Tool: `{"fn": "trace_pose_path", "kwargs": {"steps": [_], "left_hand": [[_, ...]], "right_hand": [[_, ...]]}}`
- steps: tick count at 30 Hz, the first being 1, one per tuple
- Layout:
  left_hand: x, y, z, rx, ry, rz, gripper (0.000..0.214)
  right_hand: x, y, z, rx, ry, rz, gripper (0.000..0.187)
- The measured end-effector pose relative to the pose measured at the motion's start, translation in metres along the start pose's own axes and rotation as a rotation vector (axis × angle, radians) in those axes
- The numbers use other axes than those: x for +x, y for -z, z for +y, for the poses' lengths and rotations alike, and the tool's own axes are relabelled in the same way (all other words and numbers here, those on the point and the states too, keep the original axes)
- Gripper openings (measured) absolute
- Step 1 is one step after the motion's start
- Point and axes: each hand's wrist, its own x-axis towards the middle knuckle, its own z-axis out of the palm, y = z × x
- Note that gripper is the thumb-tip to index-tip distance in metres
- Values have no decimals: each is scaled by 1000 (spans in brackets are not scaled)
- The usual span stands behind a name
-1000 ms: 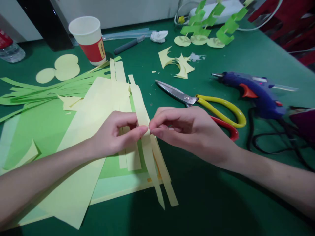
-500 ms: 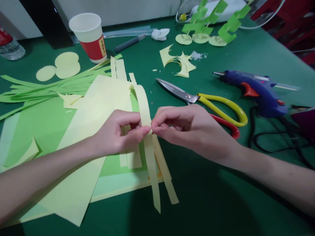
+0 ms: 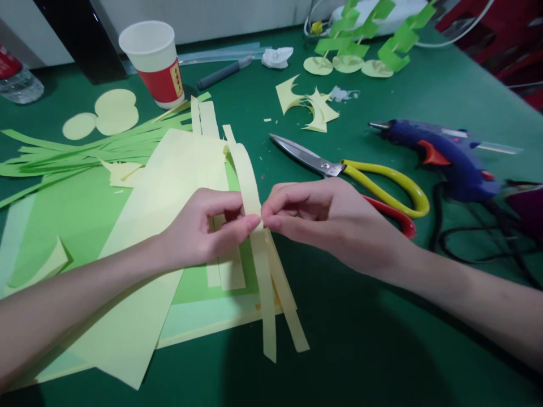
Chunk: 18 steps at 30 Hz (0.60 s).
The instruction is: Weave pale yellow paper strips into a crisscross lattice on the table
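- Pinches a pale yellow paper strip (image 3: 251,181) with the left hand (image 3: 199,229), thumb and forefinger closed on its edge.
- Grasps the same strip from the other side with the right hand (image 3: 326,223), fingertips almost meeting those of the left.
- Holds the strip lifted at mid-length, arched above a pile of paper sheets (image 3: 169,175) in yellow and green, its near end reaching past the pile's edge over the green table (image 3: 382,350).
- Shows a second strip (image 3: 292,322) lying loose just beside it.
- Shows scissors (image 3: 382,181) with yellow and red handles just behind the right hand, and a blue glue gun (image 3: 445,155) farther right.
- Shows a paper cup (image 3: 155,62) upright at far left, near yellow paper circles (image 3: 114,110).
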Motion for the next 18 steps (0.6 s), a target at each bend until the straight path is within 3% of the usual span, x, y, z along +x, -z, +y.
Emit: {"fn": "trace_pose_path", "kwargs": {"steps": [18], "left_hand": [[0, -1, 2, -23, 78, 12, 30]], "right_hand": [[1, 0, 1, -26, 11, 43, 7]]}}
